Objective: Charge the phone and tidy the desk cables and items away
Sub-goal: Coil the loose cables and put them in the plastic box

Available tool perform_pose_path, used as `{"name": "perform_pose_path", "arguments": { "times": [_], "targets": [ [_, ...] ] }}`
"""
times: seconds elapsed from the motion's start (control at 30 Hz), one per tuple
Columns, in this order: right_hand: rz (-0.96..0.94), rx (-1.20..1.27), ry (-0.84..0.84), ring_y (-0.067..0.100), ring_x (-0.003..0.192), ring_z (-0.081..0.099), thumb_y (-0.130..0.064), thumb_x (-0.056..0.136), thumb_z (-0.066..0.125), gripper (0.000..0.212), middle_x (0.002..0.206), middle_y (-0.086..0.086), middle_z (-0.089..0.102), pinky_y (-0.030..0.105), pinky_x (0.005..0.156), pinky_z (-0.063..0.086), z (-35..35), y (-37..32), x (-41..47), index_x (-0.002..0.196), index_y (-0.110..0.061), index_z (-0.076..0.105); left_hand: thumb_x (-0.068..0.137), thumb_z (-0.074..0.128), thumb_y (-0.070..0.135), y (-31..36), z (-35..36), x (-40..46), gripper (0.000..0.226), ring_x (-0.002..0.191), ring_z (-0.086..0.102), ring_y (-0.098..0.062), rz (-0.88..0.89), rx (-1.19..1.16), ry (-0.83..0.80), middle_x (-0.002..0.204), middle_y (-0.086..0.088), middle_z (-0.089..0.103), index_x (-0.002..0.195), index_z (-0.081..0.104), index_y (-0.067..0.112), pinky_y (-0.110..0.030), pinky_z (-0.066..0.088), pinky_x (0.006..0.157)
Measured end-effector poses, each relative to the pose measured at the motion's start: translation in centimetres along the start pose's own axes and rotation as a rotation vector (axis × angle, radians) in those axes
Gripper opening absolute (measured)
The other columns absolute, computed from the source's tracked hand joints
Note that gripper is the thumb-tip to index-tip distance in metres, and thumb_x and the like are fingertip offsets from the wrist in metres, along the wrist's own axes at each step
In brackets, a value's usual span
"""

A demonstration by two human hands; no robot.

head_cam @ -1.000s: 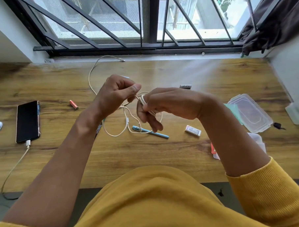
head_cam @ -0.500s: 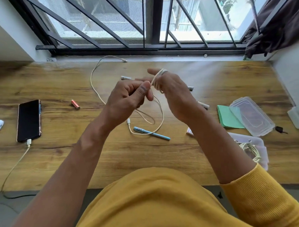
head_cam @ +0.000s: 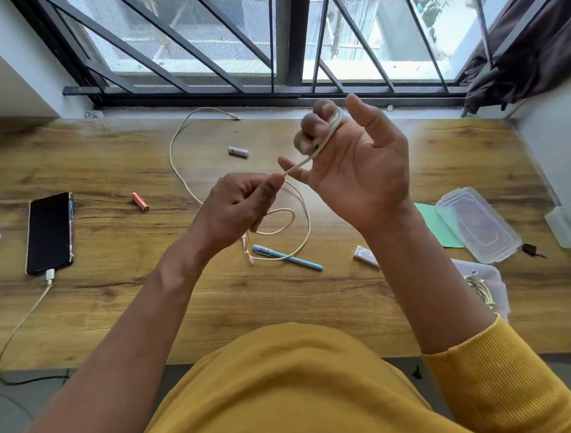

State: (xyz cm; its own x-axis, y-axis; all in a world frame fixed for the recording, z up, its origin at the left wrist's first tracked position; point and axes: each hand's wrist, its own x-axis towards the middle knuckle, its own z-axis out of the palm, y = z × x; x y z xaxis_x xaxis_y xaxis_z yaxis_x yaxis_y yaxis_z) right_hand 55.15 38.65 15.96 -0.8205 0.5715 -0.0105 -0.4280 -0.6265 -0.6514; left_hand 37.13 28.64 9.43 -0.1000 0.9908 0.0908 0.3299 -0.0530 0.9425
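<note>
- Nearby, a pen [head_cam: 287,256], batteries and a plugged-in phone [head_cam: 50,232] lie on our table [head_cam: 110,293].
- Our left hand [head_cam: 237,207] pinches the pale cable [head_cam: 301,163]; our right hand [head_cam: 352,163] has it looped round curled fingers.

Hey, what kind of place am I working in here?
Probably a home desk by a window: a wooden desk set against a barred window, a phone charging on it, and a blue pen and batteries lying about.
</note>
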Motion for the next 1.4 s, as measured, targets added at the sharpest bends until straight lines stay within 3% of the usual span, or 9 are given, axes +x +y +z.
{"name": "perform_pose_path", "arguments": {
  "times": [0.2, 0.3, 0.4, 0.57, 0.77, 0.87, 1.07, 1.27, 1.4],
  "targets": [
    [0.103, -0.174, -0.080, 0.021, 0.059, 0.019, -0.037, 0.098, 0.042, 0.029, 0.054, -0.001, 0.027, 0.040, 0.068, 0.015, 0.4, -0.2, -0.2, 0.077, -0.017, 0.039, 0.092, 0.058, 0.078, 0.0, -2.4, 0.7, 0.072, 0.049, 0.051, -0.020, 0.038, 0.299, 0.030, 0.054, -0.009, 0.050, 0.062, 0.052, 0.012, -0.037, 0.043, 0.051],
    [0.240, -0.505, -0.213, 0.027, 0.053, 0.021, -0.037, 0.094, 0.046, 0.029, 0.051, 0.000, 0.033, 0.050, 0.070, 0.013, 0.3, -0.2, -0.4, 0.076, -0.015, 0.041, 0.086, 0.057, 0.084, 0.3, -3.8, 1.0, 0.069, 0.051, 0.040, -0.009, 0.041, 0.481, 0.050, 0.053, 0.004, 0.045, 0.062, 0.052, 0.019, -0.033, 0.034, 0.053],
    [0.394, -0.803, -0.298, 0.024, 0.052, 0.029, -0.030, 0.098, 0.040, 0.029, 0.056, 0.007, 0.037, 0.039, 0.061, 0.028, 0.6, 0.3, -0.7, 0.077, -0.011, 0.046, 0.084, 0.052, 0.088, 0.7, -4.7, 1.5, 0.071, 0.054, 0.040, -0.011, 0.062, 0.565, 0.045, 0.056, 0.004, 0.047, 0.066, 0.053, 0.020, -0.034, 0.034, 0.055],
    [0.514, -1.339, -0.171, 0.025, 0.068, 0.039, -0.024, 0.101, 0.057, 0.026, 0.072, 0.011, 0.050, 0.037, 0.070, 0.035, 1.3, 1.3, -0.4, 0.080, -0.010, 0.056, 0.097, 0.054, 0.071, 1.3, -4.2, 2.2, 0.062, 0.053, 0.046, -0.019, 0.126, 0.713, 0.062, 0.054, 0.000, 0.048, 0.064, 0.051, 0.018, -0.035, 0.034, 0.054],
    [0.389, -1.833, 0.043, 0.015, 0.098, 0.044, -0.032, 0.097, 0.062, 0.027, 0.102, -0.011, 0.047, 0.035, 0.080, 0.037, 0.8, 2.8, 0.4, 0.120, -0.021, 0.050, 0.108, 0.043, 0.055, 0.8, -2.6, 2.3, 0.056, 0.053, 0.051, -0.019, 0.117, 0.630, 0.061, 0.058, 0.001, 0.053, 0.067, 0.054, 0.019, -0.038, 0.040, 0.054],
    [0.204, -1.681, 0.172, 0.015, 0.098, 0.046, -0.028, 0.089, 0.064, 0.031, 0.109, -0.007, 0.050, 0.037, 0.084, 0.039, -0.1, 3.6, 0.7, 0.113, -0.025, 0.045, 0.110, 0.045, 0.049, 0.6, -1.7, 2.1, 0.050, 0.052, 0.049, -0.010, 0.079, 0.386, 0.043, 0.057, 0.009, 0.052, 0.065, 0.053, 0.029, -0.036, 0.039, 0.054],
    [-0.059, -0.682, 0.239, 0.024, 0.117, 0.061, -0.006, 0.064, 0.055, 0.073, 0.134, 0.021, 0.061, 0.028, 0.091, 0.051, 0.2, 3.0, 0.4, 0.136, -0.003, 0.045, 0.106, 0.046, 0.059, -0.6, -0.3, 1.1, 0.060, 0.046, 0.046, -0.015, 0.003, 0.084, -0.020, 0.053, 0.004, 0.049, 0.066, 0.059, 0.015, -0.029, 0.039, 0.051],
    [-0.057, -0.138, -0.045, 0.026, 0.155, 0.037, -0.025, 0.074, 0.047, 0.072, 0.160, 0.014, 0.047, 0.062, 0.128, 0.001, -1.1, 0.2, 0.0, 0.144, -0.007, 0.042, 0.104, 0.049, 0.063, -2.0, 0.3, -0.4, 0.066, 0.054, 0.046, -0.014, 0.000, 0.076, 0.025, 0.058, -0.004, 0.048, 0.061, 0.052, 0.012, -0.031, 0.036, 0.057],
    [0.035, -0.048, -0.128, 0.037, 0.112, 0.060, -0.037, 0.089, 0.035, 0.045, 0.099, 0.010, 0.068, 0.052, 0.110, 0.033, -0.9, 0.1, -0.1, 0.117, -0.008, 0.056, 0.104, 0.050, 0.052, -0.9, 0.4, 0.2, 0.056, 0.061, 0.056, -0.020, 0.016, -0.151, 0.027, 0.059, -0.013, 0.051, 0.062, 0.057, 0.016, -0.035, 0.049, 0.066]
  ]
}}
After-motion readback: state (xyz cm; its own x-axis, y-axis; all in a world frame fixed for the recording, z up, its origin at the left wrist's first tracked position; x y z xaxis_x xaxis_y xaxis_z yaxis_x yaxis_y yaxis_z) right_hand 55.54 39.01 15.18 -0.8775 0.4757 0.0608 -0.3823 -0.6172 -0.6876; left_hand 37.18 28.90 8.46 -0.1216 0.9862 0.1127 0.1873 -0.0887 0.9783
